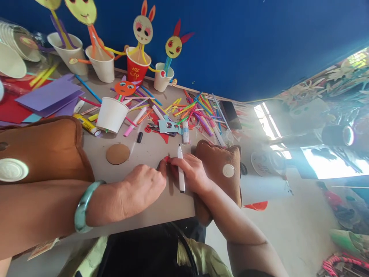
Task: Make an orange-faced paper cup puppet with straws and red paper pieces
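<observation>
My left hand point(142, 186), with a green bangle point(83, 207) on the wrist, is closed, its fingertips pinching a small red paper piece point(167, 158) against the table. Across from it, my right hand point(193, 171) has its thumb and fingers closed round a white marker point(181, 173), which points away from me. The right fingertips also meet the red piece, and the fingers partly hide it. A round brown cardboard disc point(117, 154) lies beyond my left hand. Past my hands are a glue stick point(186, 132) and a light blue card piece point(170, 127).
Paper-cup puppets stand along the blue wall, including a red cup point(137, 65). Nearer is a white cup point(112, 115) with an orange face. Coloured straws point(198, 111) are heaped behind. Brown cushions point(217, 165) flank my arms. A phone point(230, 114) lies at the back right.
</observation>
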{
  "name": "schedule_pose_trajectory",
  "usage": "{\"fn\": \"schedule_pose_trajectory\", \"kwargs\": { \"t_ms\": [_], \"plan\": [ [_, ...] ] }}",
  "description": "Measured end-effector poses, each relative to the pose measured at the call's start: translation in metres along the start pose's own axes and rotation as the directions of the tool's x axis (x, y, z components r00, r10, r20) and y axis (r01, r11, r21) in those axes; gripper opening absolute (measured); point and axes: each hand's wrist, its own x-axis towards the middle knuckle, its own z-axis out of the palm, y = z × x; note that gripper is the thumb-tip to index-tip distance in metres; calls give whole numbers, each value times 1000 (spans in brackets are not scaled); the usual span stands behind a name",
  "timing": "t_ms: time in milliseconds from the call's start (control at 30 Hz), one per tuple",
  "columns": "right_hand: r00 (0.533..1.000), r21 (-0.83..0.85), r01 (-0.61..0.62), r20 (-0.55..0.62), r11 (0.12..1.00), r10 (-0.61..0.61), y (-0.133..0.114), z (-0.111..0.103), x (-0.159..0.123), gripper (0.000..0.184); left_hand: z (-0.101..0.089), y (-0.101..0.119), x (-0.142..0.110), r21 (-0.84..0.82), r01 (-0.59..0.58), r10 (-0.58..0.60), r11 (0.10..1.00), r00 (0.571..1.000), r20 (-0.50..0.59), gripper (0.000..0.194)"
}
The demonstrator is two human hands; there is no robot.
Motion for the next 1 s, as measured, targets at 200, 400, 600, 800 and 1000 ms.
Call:
{"fn": "schedule_pose_trajectory", "kwargs": {
  "t_ms": [200,400,600,800,1000],
  "plan": [
    [997,-18,-64,-47,998,63,0,0,0,5,5,-3,6,-78,67,-61,995,995,84,50],
    [989,-1,-131,-66,991,130,0,-1,0,7,-6,-7,12,-104,68,-50,992,985,163,51],
    [978,-42,-162,-138,986,155,1,-1,1,10,0,-8,20,-110,91,-66,990,976,207,57],
    [981,-34,-149,-131,988,143,0,-3,2,13,18,-7,19,-120,126,-106,985,982,156,61],
    [989,-23,-126,-84,992,123,3,2,2,14,23,-8,23,-190,152,-126,970,981,145,56]
  ]
}}
